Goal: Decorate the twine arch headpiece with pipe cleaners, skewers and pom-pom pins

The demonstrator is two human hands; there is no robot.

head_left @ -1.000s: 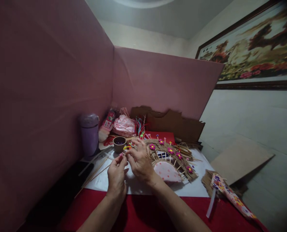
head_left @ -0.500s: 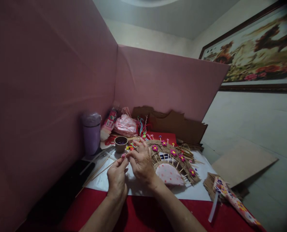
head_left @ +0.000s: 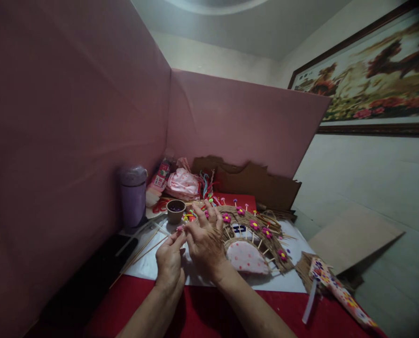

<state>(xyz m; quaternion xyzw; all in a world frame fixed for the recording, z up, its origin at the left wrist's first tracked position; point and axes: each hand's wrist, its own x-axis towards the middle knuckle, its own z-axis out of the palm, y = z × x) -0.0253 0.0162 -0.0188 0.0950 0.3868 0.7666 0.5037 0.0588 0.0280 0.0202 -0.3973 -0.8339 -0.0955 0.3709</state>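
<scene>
No text is legible; the print on the pink label [head_left: 162,174] is too small.

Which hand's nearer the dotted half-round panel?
Right. The right hand is just left of the dotted half-round panel; the left hand is farther left, beyond the right hand.

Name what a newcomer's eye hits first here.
Probably the brown arch studded with bright pink flowers, just right of the right hand. Next, the left hand at center, a small pink piece at its fingertips and the right hand's fingers close by. Then the large framed picture on the wall, upper right.
</scene>
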